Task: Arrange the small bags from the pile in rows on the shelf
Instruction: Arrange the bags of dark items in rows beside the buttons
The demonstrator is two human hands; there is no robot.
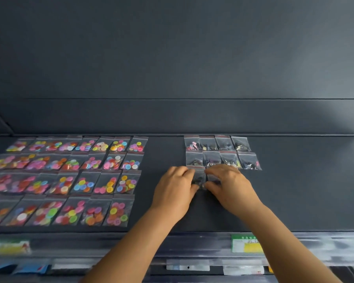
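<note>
Under both hands lay a dark shelf (294, 190) with a dark back wall (172, 58) beyond and blurred price tags (246, 244) on its near edge. The left hand (177, 187) and right hand (228, 185) met over small clear bags (199, 177), thumbs and curled fingers pinching them against the shelf. Just beyond the fingers sat two rows of dark-filled bags (221, 152); well left of the grip lay rows of bright button bags (70, 176).
</note>
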